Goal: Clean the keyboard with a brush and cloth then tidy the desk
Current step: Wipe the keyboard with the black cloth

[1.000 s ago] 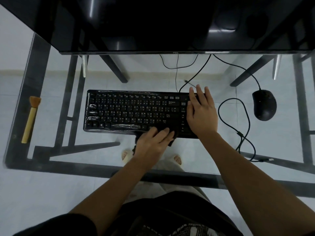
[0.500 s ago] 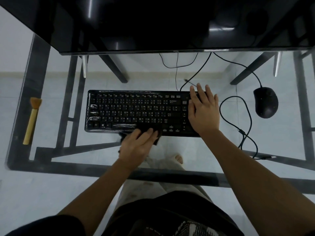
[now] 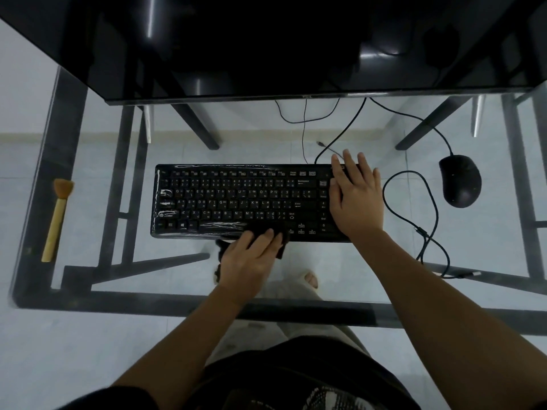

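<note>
Fingers (image 3: 268, 236) of the left hand (image 3: 248, 261) lie straight, pressing a dark cloth (image 3: 283, 250) on the front edge of the keyboard (image 3: 236, 199), centred on the worktop (image 3: 85, 232), while the right hand (image 3: 355, 202), flat, steadies its right end; wiping in light, even strokes along the rows seems best

The keyboard (image 3: 236, 199) is made of black plastic, matt on the keys. A thin clear film (image 3: 219, 225) is seen over it, glossy and wrinkled, with bright streaks at the left side and the front edge. The cloth (image 3: 283, 249) is dark, soft and matt. The brush (image 3: 56, 220) has a pale matt handle, which looks like wood or bamboo, and soft orange-brown bristles. The surface (image 3: 97, 184) is clear, smooth glass, carried on a black frame (image 3: 35, 232) that looks like painted metal. The monitor (image 3: 266, 39) is glossy black, with reflections. The mouse (image 3: 460, 180) is smooth black plastic with a faint sheen.
</note>
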